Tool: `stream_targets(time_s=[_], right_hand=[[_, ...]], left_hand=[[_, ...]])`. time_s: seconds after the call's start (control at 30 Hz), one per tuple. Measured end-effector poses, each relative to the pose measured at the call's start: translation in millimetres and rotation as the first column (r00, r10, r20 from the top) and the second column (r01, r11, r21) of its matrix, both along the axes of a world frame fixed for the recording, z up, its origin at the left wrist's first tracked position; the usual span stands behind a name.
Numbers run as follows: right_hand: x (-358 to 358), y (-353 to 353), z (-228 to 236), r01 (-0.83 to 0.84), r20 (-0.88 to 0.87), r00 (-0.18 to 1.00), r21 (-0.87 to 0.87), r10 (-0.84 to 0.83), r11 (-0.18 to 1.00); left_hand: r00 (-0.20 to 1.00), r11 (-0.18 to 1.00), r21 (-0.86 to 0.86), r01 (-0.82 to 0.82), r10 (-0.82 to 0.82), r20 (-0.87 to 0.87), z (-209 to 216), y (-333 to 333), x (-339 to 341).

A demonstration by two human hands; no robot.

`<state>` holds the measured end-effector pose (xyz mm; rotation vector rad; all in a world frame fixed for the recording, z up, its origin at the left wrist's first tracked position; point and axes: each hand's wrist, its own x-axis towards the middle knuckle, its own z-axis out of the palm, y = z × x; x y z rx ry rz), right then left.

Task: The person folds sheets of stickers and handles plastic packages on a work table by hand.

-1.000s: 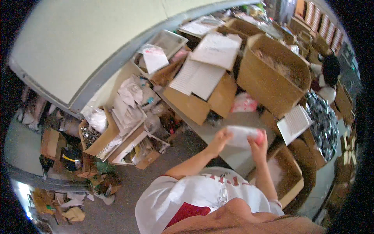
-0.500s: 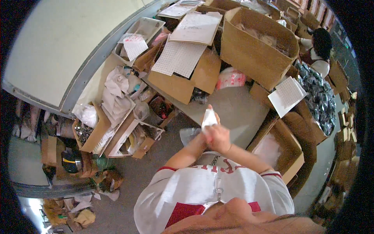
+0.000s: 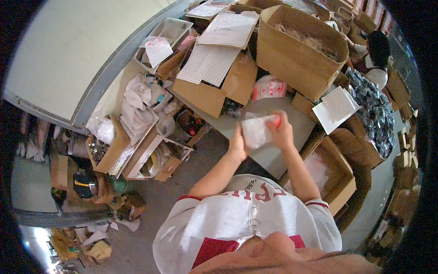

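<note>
One white packet (image 3: 256, 131) is held over the tabletop (image 3: 299, 125): the left hand (image 3: 237, 143) clasps its left side, and the right hand (image 3: 282, 131) pinches its right end beside a red patch. Beyond it, a red-and-white bag (image 3: 269, 88) lies on the tabletop, near a box (image 3: 301, 61).

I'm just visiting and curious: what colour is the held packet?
The packet is mostly white, reddish-pink by the right hand, seen best in the head view.
</note>
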<state>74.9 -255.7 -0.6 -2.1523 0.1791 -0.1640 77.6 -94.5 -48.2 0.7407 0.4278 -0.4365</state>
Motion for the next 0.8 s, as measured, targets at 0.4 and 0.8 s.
stream_targets(time_s=[0.4, 0.8], right_hand=[[-34.3, -5.0, 31.5, -0.511, 0.363, 0.789, -0.062, 0.496, 0.858], [-61.3, 55.2, -11.8, -0.303, 0.574, 0.695, -0.313, 0.433, 0.900]], left_hand=[[0.926, 0.905, -0.333, 0.263, -0.140, 0.351, 2.9, -0.3, -5.2], [0.858, 0.780, -0.478, 0.403, -0.139, 0.495, -57.2, 3.2, 22.3]])
